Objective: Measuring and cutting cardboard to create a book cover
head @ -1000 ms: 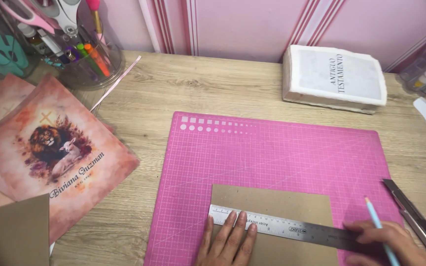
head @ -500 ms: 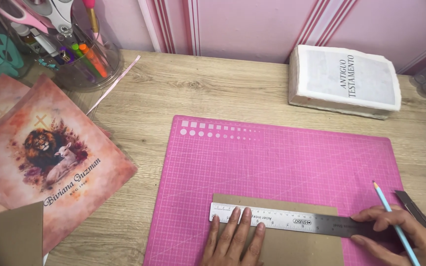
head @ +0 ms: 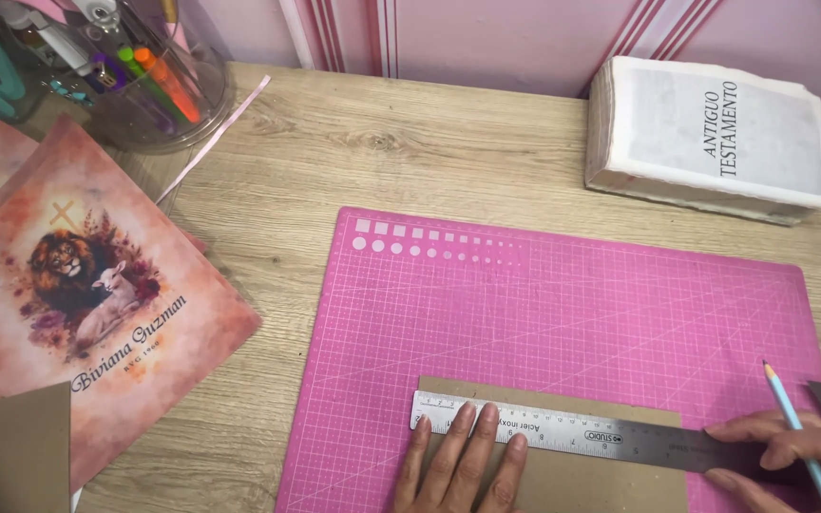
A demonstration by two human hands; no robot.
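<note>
A brown cardboard sheet (head: 572,480) lies on the pink cutting mat (head: 563,304) at its near edge. A steel ruler (head: 563,435) lies across the sheet's top edge. My left hand (head: 463,465) presses flat on the ruler's left part and the cardboard, fingers spread. At the ruler's right end rests my right hand (head: 791,456), closed on a light blue pencil (head: 795,427) that points up and away.
A thick white unbound book block (head: 715,138) sits at the back right. Printed pink sheets with a lion and lamb picture (head: 87,294) lie at left, another brown card (head: 11,456) at bottom left. A clear round container (head: 135,76) with markers stands at back left.
The view has shifted so the mat sits lower in frame. The ruler now lies along the cardboard's top edge. Both hands stay on the ruler, the pencil still in my right hand.
</note>
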